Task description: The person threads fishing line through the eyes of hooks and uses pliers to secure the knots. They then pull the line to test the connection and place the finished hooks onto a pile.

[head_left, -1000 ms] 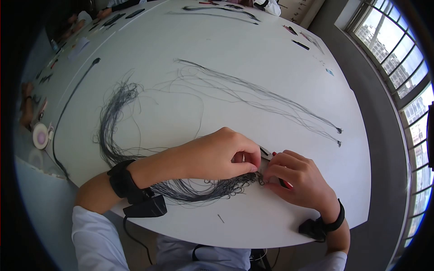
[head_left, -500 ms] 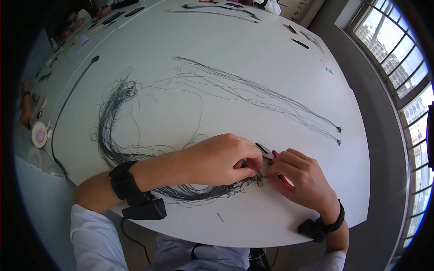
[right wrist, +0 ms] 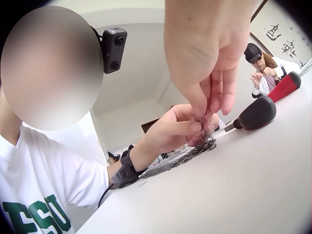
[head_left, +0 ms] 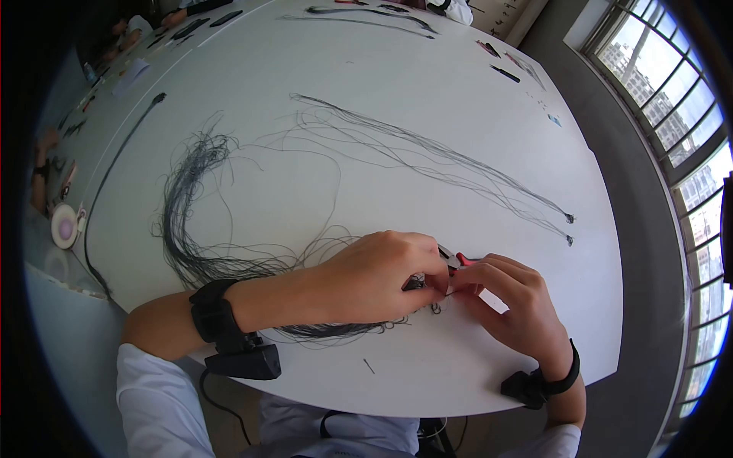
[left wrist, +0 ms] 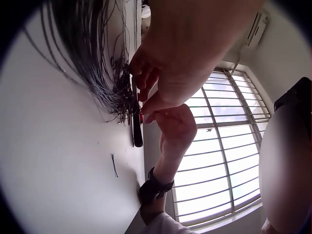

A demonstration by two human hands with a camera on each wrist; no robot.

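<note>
A long bundle of thin dark strands [head_left: 179, 229] curves across the white table and passes under my left forearm. Its looped, curly ends [right wrist: 207, 145] lie at the hands. My left hand [head_left: 378, 276] pinches strands near these ends between thumb and forefinger. Opposite it, my right hand [head_left: 508, 298] pinches a fine strand end, its fingertips meeting the left ones. Pliers [head_left: 463, 261] with red and black handles lie on the table just behind the fingers, partly hidden by the right hand. One black handle [right wrist: 258, 113] shows plainly in the right wrist view.
Two thinner strand bundles [head_left: 458, 156] with knotted ends stretch across the table beyond the hands. A short cut piece [head_left: 369, 366] lies near the front edge. At left are a long dark cord [head_left: 114, 164] and a white-and-purple roll [head_left: 65, 226]. Another person [right wrist: 267, 70] sits across.
My left hand has shifted slightly right and toward me. The right fingers have come left to meet it, narrowing the gap between the hands; the looped ends are now more covered.
</note>
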